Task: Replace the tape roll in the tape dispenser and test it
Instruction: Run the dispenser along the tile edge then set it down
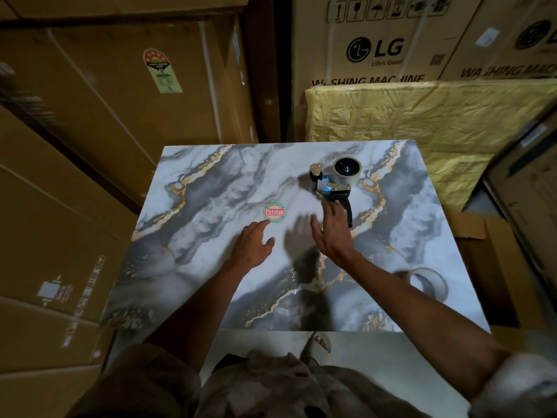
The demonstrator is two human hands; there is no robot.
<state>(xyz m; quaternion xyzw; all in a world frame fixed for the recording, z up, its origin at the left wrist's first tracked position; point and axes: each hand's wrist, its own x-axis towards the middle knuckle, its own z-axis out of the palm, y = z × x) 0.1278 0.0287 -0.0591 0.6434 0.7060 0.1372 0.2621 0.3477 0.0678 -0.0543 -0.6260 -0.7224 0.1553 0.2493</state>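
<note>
Right now I see a marble-patterned bench (211,188) ringed by cardboard boxes (105,116), all closed, so I cannot tell what is in them; the far right ones are printed LG and "washing machine". A flat package wrapped in yellow plastic (422,122) leans behind the bench on the far right.

On the far right part of the bench lies the tape dispenser (334,182), its black handle pointing toward me and a roll seated on its hub. Whether that roll is full or nearly spent is hard to make out. A second tape roll (428,282) sits near the right edge of the bench, close to me, blurred and partly hidden by my right forearm. A round red and green sticker (273,212) is stuck near the middle of the bench.

My left hand (251,245) is open with fingers relaxed and extended, holding nothing, its fingertips just beside the sticker; I cannot tell whether it touches the bench. My right hand (331,230) is also open, fingers straight and together, holding nothing, with the fingertips right at the dispenser's handle near the blue part. I cannot say for sure that they touch it.

At the near edge, a sandalled foot (319,342) shows below the bench, and my clothing fills the bottom, blurred.
</note>
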